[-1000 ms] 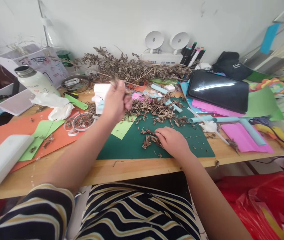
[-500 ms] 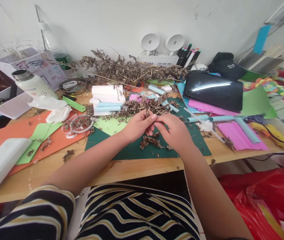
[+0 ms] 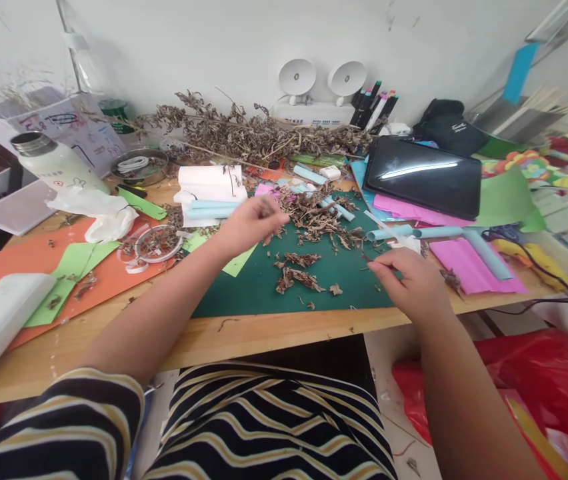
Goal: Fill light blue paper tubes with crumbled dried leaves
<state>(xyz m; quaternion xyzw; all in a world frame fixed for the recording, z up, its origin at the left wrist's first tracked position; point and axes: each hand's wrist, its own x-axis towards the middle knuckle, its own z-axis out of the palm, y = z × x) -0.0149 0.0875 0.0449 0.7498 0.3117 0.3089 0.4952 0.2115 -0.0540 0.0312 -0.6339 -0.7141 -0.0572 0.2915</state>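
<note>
Atop the wooden bench [image 3: 259, 333], the dried-leaf heap [image 3: 320, 217] lies just right of the nearer, half-curled left grip [image 3: 249, 230], contents unclear, and left-beyond the right grip [image 3: 414, 277], pinching a thin stem [image 3: 363, 253].

mat [image 3: 264, 288]: on table [image 3: 264, 328], near front edge, mid-width
leaf pile [image 3: 314, 212]: on back part of mat, in front of branches [image 3: 249, 132]
left hand [image 3: 254, 223]: over mat, left of pile
right hand [image 3: 409, 277]: at mat's right edge
leaf clumps [image 3: 298, 278]: on mat between hands, nearer table front than pile
branches: along table's back, before wall [image 3: 189, 40]
twin lamp [image 3: 317, 112]: behind branches, pens [image 3: 377, 110] just right
tablet [image 3: 424, 179]: right of pile, on paper [image 3: 429, 212]
ring [image 3: 177, 253]: left of mat, leaves [image 3: 157, 243] inside
bottle [image 3: 59, 163]: far left, beside box [image 3: 21, 210]
bag [image 3: 534, 367]: right, below tabletop
</note>
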